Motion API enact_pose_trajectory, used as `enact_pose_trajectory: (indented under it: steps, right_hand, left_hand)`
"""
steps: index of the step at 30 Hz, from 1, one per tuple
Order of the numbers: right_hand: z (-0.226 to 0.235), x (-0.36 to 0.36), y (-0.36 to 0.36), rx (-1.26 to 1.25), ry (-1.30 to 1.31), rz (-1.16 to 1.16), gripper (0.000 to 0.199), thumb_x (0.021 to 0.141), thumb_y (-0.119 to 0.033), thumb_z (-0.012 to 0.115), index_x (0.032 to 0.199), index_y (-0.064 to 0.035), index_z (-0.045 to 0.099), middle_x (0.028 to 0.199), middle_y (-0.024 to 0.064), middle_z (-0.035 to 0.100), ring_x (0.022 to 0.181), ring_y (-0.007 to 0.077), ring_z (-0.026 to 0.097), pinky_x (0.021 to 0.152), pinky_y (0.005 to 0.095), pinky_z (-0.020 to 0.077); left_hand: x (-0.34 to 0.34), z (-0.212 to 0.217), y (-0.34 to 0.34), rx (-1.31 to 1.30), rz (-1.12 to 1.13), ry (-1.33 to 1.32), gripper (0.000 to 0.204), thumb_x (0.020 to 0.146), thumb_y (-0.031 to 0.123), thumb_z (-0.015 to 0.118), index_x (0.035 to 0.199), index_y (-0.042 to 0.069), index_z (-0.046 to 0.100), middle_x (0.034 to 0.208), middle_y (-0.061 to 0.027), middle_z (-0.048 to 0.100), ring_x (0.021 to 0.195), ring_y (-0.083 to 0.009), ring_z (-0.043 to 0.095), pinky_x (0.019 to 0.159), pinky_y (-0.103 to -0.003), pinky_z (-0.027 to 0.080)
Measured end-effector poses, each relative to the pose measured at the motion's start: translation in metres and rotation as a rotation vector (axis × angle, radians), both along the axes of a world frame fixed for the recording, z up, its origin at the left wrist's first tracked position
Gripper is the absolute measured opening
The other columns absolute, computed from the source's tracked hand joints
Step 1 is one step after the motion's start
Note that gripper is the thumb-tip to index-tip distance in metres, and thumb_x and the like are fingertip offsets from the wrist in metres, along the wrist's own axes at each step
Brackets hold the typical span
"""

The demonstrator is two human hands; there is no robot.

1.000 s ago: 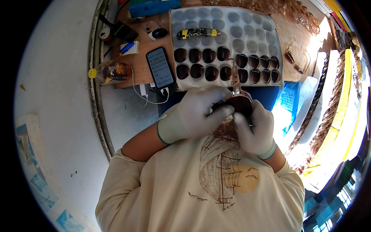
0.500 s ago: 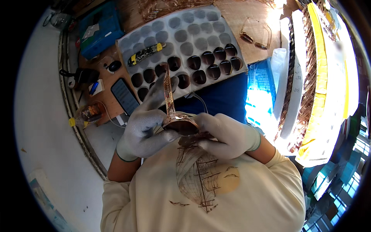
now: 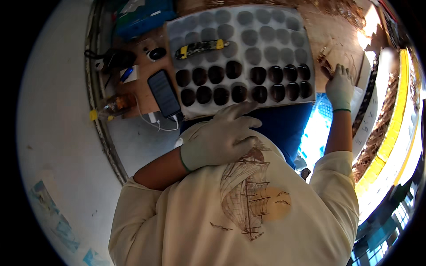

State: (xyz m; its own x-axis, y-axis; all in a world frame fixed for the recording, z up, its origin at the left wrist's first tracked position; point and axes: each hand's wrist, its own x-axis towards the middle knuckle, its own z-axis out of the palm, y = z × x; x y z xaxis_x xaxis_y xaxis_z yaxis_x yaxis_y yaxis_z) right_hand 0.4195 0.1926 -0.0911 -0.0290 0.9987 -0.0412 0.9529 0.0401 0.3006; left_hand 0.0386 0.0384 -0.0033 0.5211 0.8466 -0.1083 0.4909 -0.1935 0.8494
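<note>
Out on the right, the person's right hand (image 3: 340, 91), in a pale grey knitted glove with a green cuff, is lying stretched over the brown wooden table (image 3: 326, 33). Its fingertips are meeting the near side of a thin amber-framed pair of sunglasses with dark brown lenses (image 3: 327, 72); whether they are gripping or merely touching, I cannot tell. The sunglasses are sitting just beyond those fingers and a little to their left, probably set apart there to stay clear of loose lenses.

The left hand (image 3: 224, 137), gloved alike, is hovering before the chest, fingers spread wide and holding nothing. The gloves are probably keeping smudges off the lenses.

Between hands and table's far side, a white rectangular lens sheet (image 3: 241, 55) is carrying two rows of rounded dark brown lenses (image 3: 216, 74) nearest the body, likely spaced for easy picking. Further rows of rounded grey lenses (image 3: 267, 33) are lying beyond, and a camouflage-patterned tool with yellow ends (image 3: 202, 48) is resting across them, perhaps parked within reach.
</note>
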Motion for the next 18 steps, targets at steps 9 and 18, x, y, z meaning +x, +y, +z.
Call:
enact_pose_trajectory:
  steps: [9,18]
  right_hand:
    - [-0.016,-0.005,0.039,-0.228,0.102,-0.283,0.031,0.095,-0.027,0.052,0.120,-0.0149,0.067,0.113,0.0191,0.073,0.107,0.0401,0.069,0.090,0.0505,0.0552]
    - [0.011,-0.045,-0.040,0.080,0.418,-0.009,0.031,0.089,-0.026,0.064,0.116,-0.0129,0.071,0.098,0.0184,0.073,0.092,0.0407,0.070,0.080,0.0507,0.0553]
  left_hand:
    - [-0.009,0.009,-0.007,-0.106,0.095,-0.019,0.041,0.091,0.024,0.065,0.124,0.000,0.065,0.142,-0.0250,0.055,0.131,-0.0387,0.055,0.108,-0.043,0.046]
    - [-0.007,0.008,-0.037,-0.144,0.043,-0.082,0.042,0.091,0.023,0.065,0.125,-0.001,0.064,0.138,-0.0223,0.059,0.126,-0.0353,0.059,0.105,-0.042,0.049]
